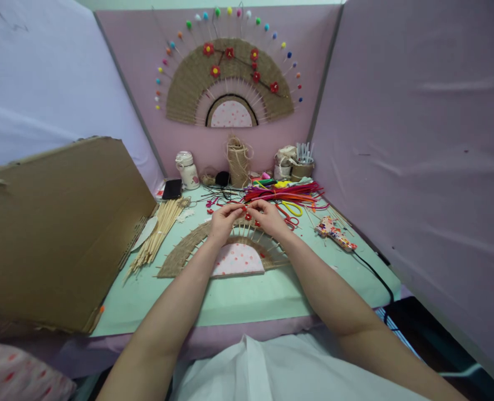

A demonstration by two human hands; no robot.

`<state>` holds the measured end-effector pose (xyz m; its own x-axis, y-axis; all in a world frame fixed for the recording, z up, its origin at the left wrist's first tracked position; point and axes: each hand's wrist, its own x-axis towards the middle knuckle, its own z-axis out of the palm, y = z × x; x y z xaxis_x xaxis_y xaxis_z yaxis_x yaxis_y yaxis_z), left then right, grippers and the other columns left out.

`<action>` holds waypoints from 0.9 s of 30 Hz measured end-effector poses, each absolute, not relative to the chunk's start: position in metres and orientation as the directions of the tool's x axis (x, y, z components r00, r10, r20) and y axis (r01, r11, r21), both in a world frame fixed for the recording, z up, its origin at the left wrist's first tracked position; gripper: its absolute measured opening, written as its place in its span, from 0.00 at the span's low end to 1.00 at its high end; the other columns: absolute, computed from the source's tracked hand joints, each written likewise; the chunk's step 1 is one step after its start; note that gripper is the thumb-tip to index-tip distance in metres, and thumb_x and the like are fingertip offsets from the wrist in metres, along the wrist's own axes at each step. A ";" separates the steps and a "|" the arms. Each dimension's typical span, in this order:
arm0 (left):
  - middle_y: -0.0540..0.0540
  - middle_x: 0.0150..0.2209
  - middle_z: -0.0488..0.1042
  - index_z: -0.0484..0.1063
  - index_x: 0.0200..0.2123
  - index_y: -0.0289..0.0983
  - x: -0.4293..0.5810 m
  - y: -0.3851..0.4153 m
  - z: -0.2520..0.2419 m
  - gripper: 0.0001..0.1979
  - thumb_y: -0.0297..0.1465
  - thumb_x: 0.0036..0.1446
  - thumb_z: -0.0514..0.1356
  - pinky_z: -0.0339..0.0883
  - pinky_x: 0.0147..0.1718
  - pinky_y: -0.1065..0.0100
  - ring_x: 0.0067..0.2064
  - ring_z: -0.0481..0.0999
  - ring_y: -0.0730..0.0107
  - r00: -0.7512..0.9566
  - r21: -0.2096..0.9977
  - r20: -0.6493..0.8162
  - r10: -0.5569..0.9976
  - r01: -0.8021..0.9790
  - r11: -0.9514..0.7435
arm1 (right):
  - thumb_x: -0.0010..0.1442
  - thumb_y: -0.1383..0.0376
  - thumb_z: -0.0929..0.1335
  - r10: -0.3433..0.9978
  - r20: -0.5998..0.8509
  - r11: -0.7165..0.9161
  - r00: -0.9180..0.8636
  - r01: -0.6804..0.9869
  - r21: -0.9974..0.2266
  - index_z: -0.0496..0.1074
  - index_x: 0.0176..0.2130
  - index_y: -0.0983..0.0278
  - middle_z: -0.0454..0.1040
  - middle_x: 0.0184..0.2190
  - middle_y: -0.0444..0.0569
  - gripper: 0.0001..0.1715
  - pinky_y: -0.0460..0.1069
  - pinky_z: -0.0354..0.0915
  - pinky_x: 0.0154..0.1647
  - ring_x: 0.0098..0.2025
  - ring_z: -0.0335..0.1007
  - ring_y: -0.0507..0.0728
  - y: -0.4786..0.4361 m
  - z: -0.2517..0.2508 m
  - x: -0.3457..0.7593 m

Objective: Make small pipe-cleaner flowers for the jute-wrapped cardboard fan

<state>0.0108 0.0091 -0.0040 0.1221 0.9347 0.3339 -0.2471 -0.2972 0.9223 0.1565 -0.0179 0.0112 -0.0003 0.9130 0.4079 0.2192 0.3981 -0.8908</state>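
Note:
My left hand [226, 219] and my right hand [267, 216] meet fingertip to fingertip above a woven twine fan [180, 259]. Both are closed in a pinch around a small red piece [244, 208]; its exact shape is too small to make out, though it resembles the red flowers nearby. Below the fingers, a red flower [248, 216] lies on the fan's upper band. The fan rests flat on the table, with thin sticks across its gap and a white half-round centre [240, 259] with pink dots. My forearms cover parts of its band.
A bundle of wooden sticks [160, 231] and a cardboard sheet [63, 234] are on the left. Right of my hands lie red scissors [287, 218], colourful pipe cleaners [288, 192] and a patterned glue gun [335, 234] with a black cord. A twine spool [238, 161] stands behind; a finished fan [188, 83] hangs above.

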 end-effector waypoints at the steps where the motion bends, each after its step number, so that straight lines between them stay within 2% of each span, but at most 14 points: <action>1: 0.46 0.32 0.78 0.78 0.31 0.36 0.011 0.009 -0.004 0.12 0.34 0.41 0.68 0.70 0.42 0.62 0.35 0.75 0.68 0.120 0.921 0.326 0.938 -0.262 -0.287 | 0.51 0.59 0.67 0.915 0.403 0.394 0.004 0.202 -0.897 0.71 0.31 0.65 0.72 0.28 0.45 0.11 0.48 0.62 0.35 0.31 0.65 0.52 -0.018 0.012 0.156; 5: 0.45 0.32 0.78 0.78 0.30 0.35 0.011 0.009 -0.005 0.13 0.35 0.39 0.69 0.70 0.42 0.62 0.35 0.76 0.68 0.126 0.922 0.299 0.946 -0.294 -0.252 | 0.50 0.59 0.67 0.930 0.369 0.363 0.006 0.168 -0.917 0.71 0.32 0.65 0.73 0.30 0.45 0.11 0.47 0.62 0.36 0.32 0.66 0.52 -0.019 0.013 0.156; 16: 0.45 0.28 0.78 0.77 0.28 0.34 0.011 0.004 0.001 0.14 0.33 0.35 0.70 0.70 0.41 0.63 0.32 0.76 0.69 0.199 0.935 0.181 0.963 -0.338 -0.106 | 0.51 0.56 0.67 0.954 0.243 0.262 -0.176 0.100 -0.960 0.71 0.33 0.66 0.71 0.28 0.44 0.15 0.45 0.58 0.30 0.28 0.62 0.49 -0.018 0.012 0.164; 23: 0.45 0.28 0.78 0.77 0.28 0.33 0.010 0.003 0.004 0.14 0.34 0.35 0.71 0.70 0.41 0.63 0.31 0.76 0.70 0.204 0.942 0.159 0.966 -0.323 -0.087 | 0.47 0.57 0.70 0.972 0.214 0.220 -0.100 0.046 -0.975 0.72 0.32 0.66 0.72 0.27 0.45 0.15 0.46 0.60 0.32 0.29 0.64 0.50 -0.016 0.009 0.166; 27: 0.46 0.27 0.77 0.77 0.27 0.33 0.009 0.003 0.005 0.15 0.34 0.33 0.71 0.70 0.38 0.64 0.29 0.76 0.71 0.220 0.940 0.156 0.963 -0.333 -0.076 | 0.46 0.58 0.72 0.979 0.192 0.196 -0.074 0.050 -0.979 0.71 0.29 0.66 0.71 0.24 0.43 0.14 0.45 0.58 0.30 0.26 0.63 0.49 -0.016 0.009 0.165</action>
<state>0.0094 0.0026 0.0048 0.2198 0.9630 0.1557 -0.3327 -0.0761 0.9400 0.1650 -0.0158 0.0090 -0.0736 0.9786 0.1921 0.0497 0.1959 -0.9794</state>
